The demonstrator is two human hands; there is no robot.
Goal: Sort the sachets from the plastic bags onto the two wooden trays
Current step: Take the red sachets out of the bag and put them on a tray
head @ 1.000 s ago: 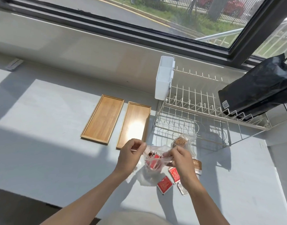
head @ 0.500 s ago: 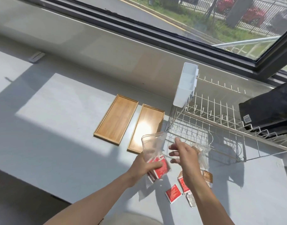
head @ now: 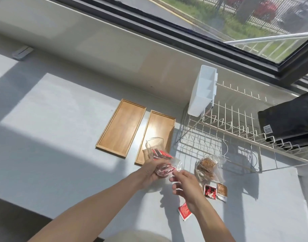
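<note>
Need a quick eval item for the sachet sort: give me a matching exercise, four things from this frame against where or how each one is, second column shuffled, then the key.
Things
1. bag of red sachets
2. bag of brown sachets
3. left wooden tray
4. black bag

Places or states
A. empty, on the counter, farthest from the dish rack
B. resting on the dish rack
C. held in the left hand
D. lying on the counter in front of the dish rack, not held

Pairs: 1-C, 2-D, 3-A, 4-B
</note>
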